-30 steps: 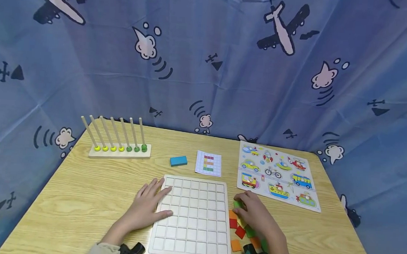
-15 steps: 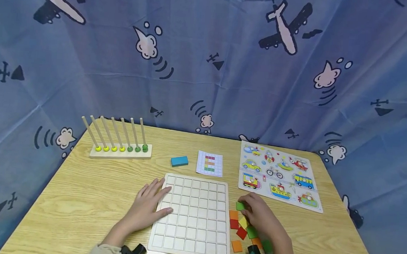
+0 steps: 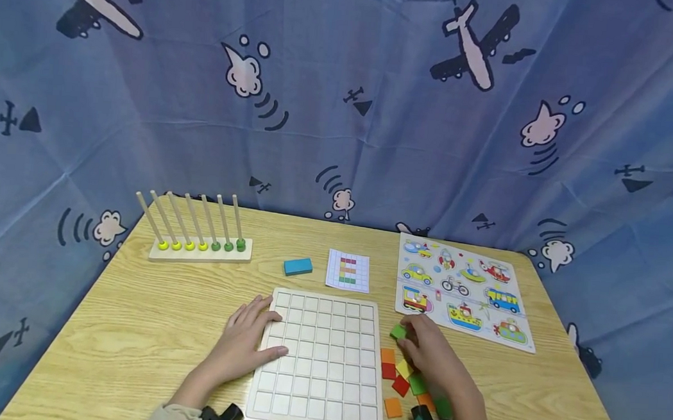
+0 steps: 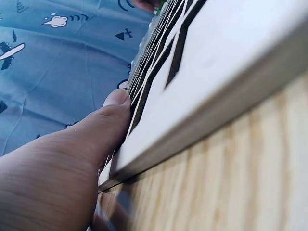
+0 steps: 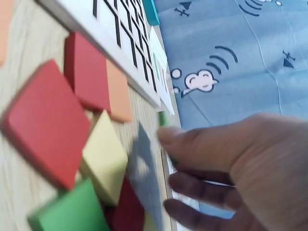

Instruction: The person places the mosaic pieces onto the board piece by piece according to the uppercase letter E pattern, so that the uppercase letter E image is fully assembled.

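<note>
My left hand (image 3: 241, 342) rests with spread fingers on the left edge of a pale wooden grid board (image 3: 321, 363). Its thumb (image 4: 103, 127) lies along the board's rim in the left wrist view. Off the board's right side, my right hand (image 3: 434, 354) pinches a green square tile (image 3: 397, 331) between thumb and fingers. A shadow on the table beside it in the right wrist view suggests the tile is raised. Just nearer lie loose tiles: an orange one (image 3: 388, 355), red ones (image 5: 48, 122), a yellow one (image 5: 105, 156) and another green one (image 3: 418, 384).
Behind the board lie a printed pattern card (image 3: 348, 270) and a blue block (image 3: 297, 267). A peg counting stand (image 3: 200, 253) with yellow and green beads is at the back left. A vehicle picture puzzle (image 3: 464, 292) lies at the right, before a blue curtain (image 3: 320, 106).
My right hand drew a green tile from the pile's far end and now holds it slightly farther away. The left hand has stayed on the board.
</note>
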A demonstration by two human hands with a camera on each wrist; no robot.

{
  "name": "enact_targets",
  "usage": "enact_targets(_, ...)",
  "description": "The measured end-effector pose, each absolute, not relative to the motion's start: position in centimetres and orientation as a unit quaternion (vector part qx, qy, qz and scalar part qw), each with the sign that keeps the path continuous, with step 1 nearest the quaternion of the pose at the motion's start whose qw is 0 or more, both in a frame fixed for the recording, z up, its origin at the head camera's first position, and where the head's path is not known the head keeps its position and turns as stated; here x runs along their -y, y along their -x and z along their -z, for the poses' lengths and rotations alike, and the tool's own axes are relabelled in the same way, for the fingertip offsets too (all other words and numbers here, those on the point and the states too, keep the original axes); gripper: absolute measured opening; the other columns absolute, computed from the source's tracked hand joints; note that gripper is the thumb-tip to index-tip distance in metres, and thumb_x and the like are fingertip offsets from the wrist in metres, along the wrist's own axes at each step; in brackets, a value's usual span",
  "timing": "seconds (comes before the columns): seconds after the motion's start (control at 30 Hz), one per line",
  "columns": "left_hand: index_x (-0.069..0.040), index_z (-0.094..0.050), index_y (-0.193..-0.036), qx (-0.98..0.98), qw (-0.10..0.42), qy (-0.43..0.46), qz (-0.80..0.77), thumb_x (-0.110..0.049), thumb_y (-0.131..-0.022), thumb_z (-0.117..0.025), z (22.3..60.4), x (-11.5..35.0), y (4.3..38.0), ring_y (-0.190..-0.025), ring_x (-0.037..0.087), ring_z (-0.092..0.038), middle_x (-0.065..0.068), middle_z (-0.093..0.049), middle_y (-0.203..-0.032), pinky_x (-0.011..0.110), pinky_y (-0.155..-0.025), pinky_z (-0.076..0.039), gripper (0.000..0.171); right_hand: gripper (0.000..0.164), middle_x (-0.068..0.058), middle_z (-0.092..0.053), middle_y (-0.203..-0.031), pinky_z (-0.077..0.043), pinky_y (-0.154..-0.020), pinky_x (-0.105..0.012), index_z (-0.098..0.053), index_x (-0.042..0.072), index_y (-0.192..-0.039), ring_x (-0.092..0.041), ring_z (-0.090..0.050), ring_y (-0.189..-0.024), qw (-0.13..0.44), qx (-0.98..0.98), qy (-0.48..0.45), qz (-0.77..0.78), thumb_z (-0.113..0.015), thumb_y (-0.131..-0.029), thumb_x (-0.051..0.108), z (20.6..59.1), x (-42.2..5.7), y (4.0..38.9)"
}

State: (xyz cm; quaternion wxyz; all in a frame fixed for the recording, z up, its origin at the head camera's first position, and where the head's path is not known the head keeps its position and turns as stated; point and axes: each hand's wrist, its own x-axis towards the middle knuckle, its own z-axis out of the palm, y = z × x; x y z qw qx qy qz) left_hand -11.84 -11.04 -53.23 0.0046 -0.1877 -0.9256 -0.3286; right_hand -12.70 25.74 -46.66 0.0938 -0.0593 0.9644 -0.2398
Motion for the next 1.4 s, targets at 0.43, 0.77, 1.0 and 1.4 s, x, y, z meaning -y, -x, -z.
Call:
enact_targets(0.43,-0.023,-0.053,-0.127,0.932,0.012,0.188,0.31,-0.062,-0.084,-0.06,53.2,10.9,11.8,-0.145,0.03,-0.017,0.007,-0.03,-0.155,0.055,-0.114,-0.012,0.059,0.016,0.007,-0.056,-0.106,-0.05,-0.08,-0.028,-0.06,0.015,-0.105,-0.007,-0.052,-0.091,0.061,-0.939,0.225,0.252,-0.066,-0.091,0.015,46.8,-18.3,13.9)
enact_targets(0.77,-0.02,-0.05,-0.135,0.935,-0.005,0.191,0.3,-0.063,-0.084,-0.059,52.8,11.1,11.9,-0.146,0.03,-0.017,0.007,-0.029,-0.155,0.055,-0.114,-0.013,0.067,0.011,0.005,-0.06,-0.104,-0.05,-0.084,-0.03,-0.064,0.012,-0.101,-0.008,-0.055,-0.094,0.05,-0.926,0.285,0.244,-0.067,-0.09,0.013,47.2,-14.0,16.0)
enact_targets(1.0,-0.022,-0.044,-0.143,0.936,-0.011,0.194,0.294,-0.063,-0.085,-0.058,52.7,11.1,12.0,-0.146,0.03,-0.017,0.007,-0.028,-0.156,0.054,-0.115,-0.012,0.073,0.012,0.005,-0.061,-0.103,-0.049,-0.084,-0.029,-0.066,0.014,-0.101,-0.008,-0.055,-0.093,0.05,-0.929,0.299,0.214,-0.067,-0.09,0.017,47.4,-12.6,16.3)
enact_targets(1.4,-0.034,-0.045,-0.143,0.934,-0.012,0.2,0.295,-0.062,-0.086,-0.057,52.8,11.2,12.0,-0.147,0.03,-0.014,0.007,-0.024,-0.158,0.056,-0.114,-0.01,0.065,0.01,0.005,-0.059,-0.104,-0.05,-0.085,-0.029,-0.065,0.014,-0.102,-0.008,-0.057,-0.094,0.044,-0.933,0.29,0.207,-0.065,-0.092,0.015,47.7,-12.4,16.3)
